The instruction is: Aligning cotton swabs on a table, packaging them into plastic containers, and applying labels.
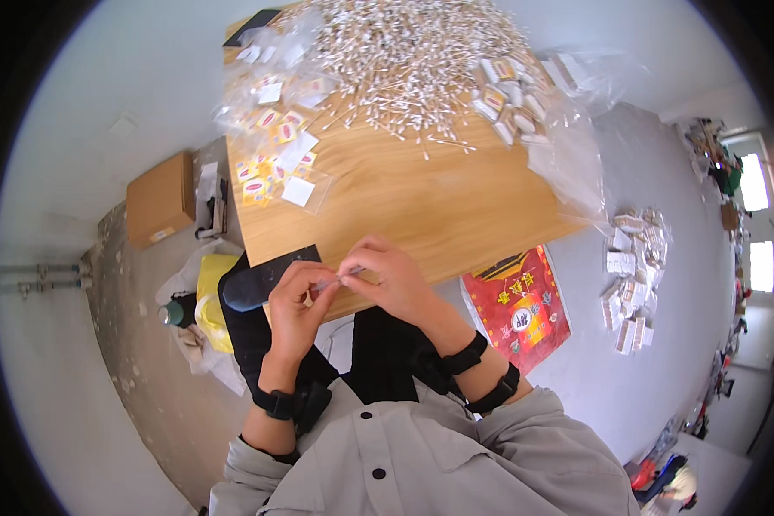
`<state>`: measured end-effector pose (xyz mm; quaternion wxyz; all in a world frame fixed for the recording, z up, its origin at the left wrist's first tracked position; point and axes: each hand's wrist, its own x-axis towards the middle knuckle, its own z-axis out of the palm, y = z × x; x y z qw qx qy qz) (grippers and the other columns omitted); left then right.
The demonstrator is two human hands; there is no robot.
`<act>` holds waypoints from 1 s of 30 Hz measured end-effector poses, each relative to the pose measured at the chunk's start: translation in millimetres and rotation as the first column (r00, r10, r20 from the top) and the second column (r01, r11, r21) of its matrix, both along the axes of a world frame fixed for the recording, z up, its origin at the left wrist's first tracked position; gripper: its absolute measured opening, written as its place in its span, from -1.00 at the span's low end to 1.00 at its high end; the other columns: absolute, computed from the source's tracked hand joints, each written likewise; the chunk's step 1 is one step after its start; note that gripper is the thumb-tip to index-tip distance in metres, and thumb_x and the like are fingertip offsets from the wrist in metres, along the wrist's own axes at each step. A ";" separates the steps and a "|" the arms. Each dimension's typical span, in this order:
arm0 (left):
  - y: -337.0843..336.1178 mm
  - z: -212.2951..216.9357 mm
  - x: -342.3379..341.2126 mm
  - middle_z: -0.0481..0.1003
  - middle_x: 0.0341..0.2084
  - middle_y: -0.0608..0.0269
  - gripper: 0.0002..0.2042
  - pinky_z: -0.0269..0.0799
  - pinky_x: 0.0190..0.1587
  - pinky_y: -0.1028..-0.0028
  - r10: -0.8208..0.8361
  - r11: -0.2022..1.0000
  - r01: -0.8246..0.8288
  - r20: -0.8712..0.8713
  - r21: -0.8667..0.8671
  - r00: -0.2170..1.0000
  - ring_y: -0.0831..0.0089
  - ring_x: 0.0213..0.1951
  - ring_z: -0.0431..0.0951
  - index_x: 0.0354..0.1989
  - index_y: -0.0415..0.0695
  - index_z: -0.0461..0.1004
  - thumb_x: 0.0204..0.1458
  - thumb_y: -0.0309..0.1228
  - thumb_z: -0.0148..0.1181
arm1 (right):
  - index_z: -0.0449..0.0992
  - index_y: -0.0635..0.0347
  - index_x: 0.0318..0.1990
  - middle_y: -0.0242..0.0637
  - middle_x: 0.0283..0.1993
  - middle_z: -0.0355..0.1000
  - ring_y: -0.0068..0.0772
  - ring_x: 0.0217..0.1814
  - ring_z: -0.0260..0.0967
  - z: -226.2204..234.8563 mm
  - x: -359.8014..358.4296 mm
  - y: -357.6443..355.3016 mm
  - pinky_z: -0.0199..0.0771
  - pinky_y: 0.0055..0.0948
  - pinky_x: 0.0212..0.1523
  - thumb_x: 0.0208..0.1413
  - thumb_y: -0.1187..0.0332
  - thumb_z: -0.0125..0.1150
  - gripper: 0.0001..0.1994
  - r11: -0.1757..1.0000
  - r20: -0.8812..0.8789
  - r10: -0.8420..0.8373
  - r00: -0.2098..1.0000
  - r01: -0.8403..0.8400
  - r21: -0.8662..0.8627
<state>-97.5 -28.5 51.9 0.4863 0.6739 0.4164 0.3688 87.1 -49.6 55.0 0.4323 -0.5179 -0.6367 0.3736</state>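
Observation:
My left hand (299, 308) and my right hand (385, 277) meet at the near edge of the table, fingertips pinched together. Between them is a small see-through piece of plastic (342, 275), mostly hidden by the fingers; it looks like thin film. A large heap of white-tipped cotton swabs (421, 60) covers the far part of the wooden table (387, 193). At its left lie small yellow-and-white printed cards (254, 189), white square cards (297, 191) and clear plastic bags (318, 185). Bundled packs of swabs (512, 99) sit right of the heap.
A dark phone-like slab (275, 279) lies at the table's near left corner. On the floor are a cardboard box (161, 199), a yellow bag (218, 297), a red printed sack (520, 310) and a clear bag of white packs (635, 279). Another person (666, 486) is at lower right.

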 end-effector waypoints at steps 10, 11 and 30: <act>-7.3 3.8 2.8 0.49 -0.32 0.25 -0.90 0.30 -0.43 0.61 0.037 0.997 -0.033 -0.055 0.065 0.998 0.61 -0.46 0.37 -0.33 -0.24 0.56 -0.04 -0.64 0.29 | 0.52 0.12 -0.37 -0.32 -0.32 0.39 -0.22 -0.19 0.39 -3.5 1.4 -9.5 0.41 -0.32 -0.21 -0.05 0.42 0.30 -0.91 0.997 0.052 -0.005 0.999 0.001 0.073; -6.4 4.3 3.3 0.49 -0.32 0.25 -0.90 0.30 -0.43 0.61 0.038 0.995 -0.032 -0.061 0.095 0.997 0.61 -0.46 0.37 -0.33 -0.24 0.56 -0.04 -0.63 0.29 | 0.52 0.12 -0.37 -0.32 -0.32 0.39 -0.22 -0.19 0.39 -3.7 1.9 -9.3 0.41 -0.32 -0.21 -0.05 0.42 0.30 -0.91 0.997 0.053 -0.013 0.999 0.009 0.078; -2.4 -18.3 29.5 0.44 -0.41 0.32 -0.95 0.22 -0.47 0.66 0.020 0.999 -0.021 0.036 0.033 0.999 0.68 -0.50 0.31 -0.34 -0.23 0.52 0.04 -0.60 0.25 | 0.55 0.14 -0.31 -0.31 -0.30 0.43 -0.27 -0.25 0.42 -11.4 31.9 -12.3 0.40 -0.37 -0.29 0.03 0.38 0.27 -0.91 0.992 0.113 -0.103 0.988 0.093 0.090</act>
